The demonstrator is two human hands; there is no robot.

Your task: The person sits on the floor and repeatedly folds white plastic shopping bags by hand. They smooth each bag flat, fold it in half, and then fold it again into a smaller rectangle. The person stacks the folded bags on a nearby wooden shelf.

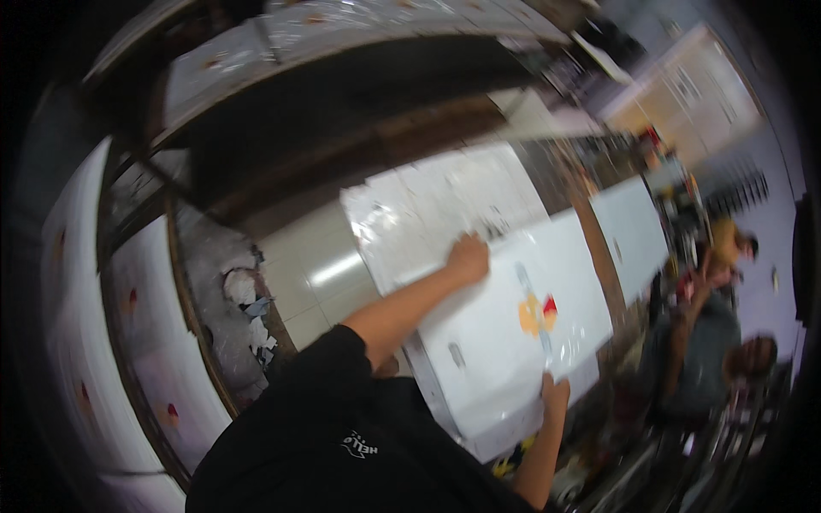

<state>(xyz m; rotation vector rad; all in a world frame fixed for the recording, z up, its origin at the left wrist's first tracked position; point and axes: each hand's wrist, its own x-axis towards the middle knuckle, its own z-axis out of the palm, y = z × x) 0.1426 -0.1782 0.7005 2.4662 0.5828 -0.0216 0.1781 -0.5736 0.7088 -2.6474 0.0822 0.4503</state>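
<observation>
A large white flat panel (505, 342) wrapped in clear plastic film lies tilted across the middle of the view; it bears a small orange and red picture (537, 315). My left hand (469, 256) grips its far edge, fingers curled over it. My right hand (556, 397) holds the near lower edge, by the picture. A second plastic-covered white sheet (436, 209) lies under and beyond the panel. My black sleeve and torso (342, 436) fill the lower middle.
Stacks of similar white panels (145, 342) stand at the left, with crumpled paper scraps (248, 308) beside them. A dark shelf (342, 94) runs across the top. More white panels (633, 235) lie to the right, where other people (727, 325) sit or stand.
</observation>
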